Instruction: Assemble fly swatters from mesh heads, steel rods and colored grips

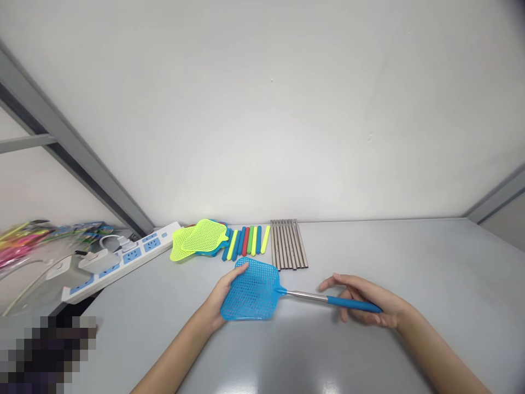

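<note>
A blue fly swatter (252,290) lies level in front of me, its perforated head to the left. My left hand (221,298) grips the head's left edge, thumb on top and the other fingers hidden beneath. From the head a short metal rod (307,296) runs right into a blue handle grip (353,303). Around that grip my right hand (369,301) is loosely open, fingers apart, with the handle lying across it. Behind the swatter are several bare metal rods (289,243) in a row and several coloured handle grips (248,241).
Yellow swatter heads (205,236) lie stacked over blue ones near the wall. To the left a white power strip (131,257) carries plugs and cables. Plastic-wrapped colourful items (28,241) sit at the far left. A wall (287,137) closes the back of the grey table (410,257).
</note>
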A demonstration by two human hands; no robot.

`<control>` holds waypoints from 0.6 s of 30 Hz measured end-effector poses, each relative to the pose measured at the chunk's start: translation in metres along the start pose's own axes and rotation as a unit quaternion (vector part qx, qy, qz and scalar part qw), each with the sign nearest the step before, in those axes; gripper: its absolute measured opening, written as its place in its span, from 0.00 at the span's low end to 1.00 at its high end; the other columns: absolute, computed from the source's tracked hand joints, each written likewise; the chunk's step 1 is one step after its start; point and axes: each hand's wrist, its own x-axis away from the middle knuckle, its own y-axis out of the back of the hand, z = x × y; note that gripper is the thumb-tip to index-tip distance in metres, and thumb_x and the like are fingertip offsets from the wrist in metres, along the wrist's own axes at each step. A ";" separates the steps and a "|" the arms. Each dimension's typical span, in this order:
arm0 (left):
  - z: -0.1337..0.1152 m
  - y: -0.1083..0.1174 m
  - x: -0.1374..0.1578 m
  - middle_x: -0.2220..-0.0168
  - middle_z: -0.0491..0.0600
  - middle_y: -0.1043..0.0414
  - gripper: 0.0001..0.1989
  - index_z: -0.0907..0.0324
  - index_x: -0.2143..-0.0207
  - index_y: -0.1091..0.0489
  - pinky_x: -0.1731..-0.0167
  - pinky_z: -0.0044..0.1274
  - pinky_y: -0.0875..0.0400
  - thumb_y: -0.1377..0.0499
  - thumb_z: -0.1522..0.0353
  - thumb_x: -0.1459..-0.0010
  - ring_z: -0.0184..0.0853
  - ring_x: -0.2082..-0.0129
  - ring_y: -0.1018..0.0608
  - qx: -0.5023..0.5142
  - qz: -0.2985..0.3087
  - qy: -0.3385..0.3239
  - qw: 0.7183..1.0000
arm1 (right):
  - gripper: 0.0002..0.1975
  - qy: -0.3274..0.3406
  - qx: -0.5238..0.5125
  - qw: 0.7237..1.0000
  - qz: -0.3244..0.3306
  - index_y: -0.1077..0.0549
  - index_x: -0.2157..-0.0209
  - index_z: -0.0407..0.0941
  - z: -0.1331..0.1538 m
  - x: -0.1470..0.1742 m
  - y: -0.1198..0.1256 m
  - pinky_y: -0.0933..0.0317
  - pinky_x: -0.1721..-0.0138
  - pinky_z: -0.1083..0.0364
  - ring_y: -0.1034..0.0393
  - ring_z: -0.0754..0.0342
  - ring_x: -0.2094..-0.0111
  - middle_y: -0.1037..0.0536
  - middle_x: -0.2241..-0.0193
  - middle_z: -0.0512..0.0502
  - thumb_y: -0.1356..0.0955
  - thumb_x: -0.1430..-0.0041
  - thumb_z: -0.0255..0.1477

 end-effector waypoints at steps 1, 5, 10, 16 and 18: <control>-0.001 0.001 -0.001 0.71 0.51 0.25 0.12 0.64 0.69 0.31 0.62 0.31 0.32 0.44 0.63 0.52 0.39 0.71 0.23 0.015 -0.003 -0.003 1.000 | 0.22 0.000 -0.005 1.000 0.006 0.35 0.57 0.42 0.000 0.000 -0.001 0.67 0.93 0.65 0.55 0.67 0.94 0.29 0.83 0.48 0.45 0.45 0.42; 0.000 0.005 -0.005 0.72 0.50 0.25 0.11 0.64 0.71 0.31 0.60 0.30 0.33 0.45 0.64 0.50 0.38 0.70 0.24 0.051 0.005 -0.015 0.999 | 0.22 -0.002 -0.021 1.000 0.020 0.33 0.59 0.40 0.003 0.002 -0.003 0.71 0.93 0.66 0.60 0.69 0.93 0.35 0.87 0.52 0.44 0.45 0.41; 0.001 0.007 -0.006 0.73 0.51 0.26 0.11 0.64 0.71 0.31 0.60 0.30 0.33 0.45 0.64 0.50 0.39 0.68 0.24 0.061 0.026 -0.019 0.998 | 0.22 0.001 -0.018 1.000 0.015 0.32 0.60 0.41 0.005 0.002 -0.005 0.70 0.93 0.66 0.60 0.69 0.93 0.35 0.85 0.52 0.44 0.46 0.41; -0.001 0.007 -0.007 0.74 0.50 0.26 0.11 0.64 0.70 0.32 0.62 0.30 0.33 0.44 0.64 0.51 0.39 0.70 0.24 0.053 0.003 -0.030 0.998 | 0.21 0.016 -0.019 1.000 0.013 0.34 0.58 0.42 0.004 0.000 -0.003 0.69 0.93 0.66 0.59 0.68 0.93 0.35 0.85 0.52 0.44 0.46 0.41; -0.001 0.007 -0.007 0.73 0.50 0.26 0.11 0.64 0.70 0.32 0.62 0.30 0.33 0.44 0.64 0.51 0.39 0.69 0.24 0.051 0.000 -0.034 0.998 | 0.21 0.017 -0.020 1.000 0.017 0.35 0.58 0.42 0.003 -0.001 -0.003 0.69 0.93 0.66 0.60 0.68 0.93 0.35 0.85 0.52 0.44 0.46 0.41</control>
